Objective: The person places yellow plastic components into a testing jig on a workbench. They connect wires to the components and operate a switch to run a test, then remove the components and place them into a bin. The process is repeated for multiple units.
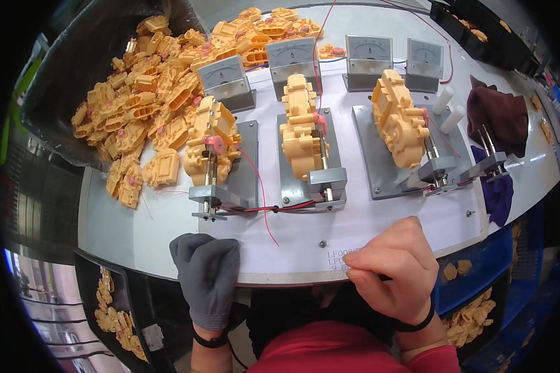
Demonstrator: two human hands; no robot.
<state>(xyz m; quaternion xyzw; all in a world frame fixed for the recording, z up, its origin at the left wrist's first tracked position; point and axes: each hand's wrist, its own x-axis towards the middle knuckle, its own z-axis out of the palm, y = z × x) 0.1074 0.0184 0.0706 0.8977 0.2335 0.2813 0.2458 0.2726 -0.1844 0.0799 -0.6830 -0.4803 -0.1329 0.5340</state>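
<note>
Held left hand [205, 273] and right hand [397, 270] curled narrow at seven and four o'clock, visibly gripping nothing; faced yellow cases [300, 133] at ten, twelve, two; perhaps risked snagging red wire [266, 217] by hasty reaching.

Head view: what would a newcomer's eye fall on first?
A heap of yellow parts spills from a dark bin, upper left. Three yellow units sit mid-table on gray fixtures, dial meters behind. At the near edge, the gloved left hand and bare right hand are curled.

Yellow-orange housings [300, 150], grey fixtures [386, 180], dark-grey glove [208, 276], maroon cloth [496, 118]
</note>
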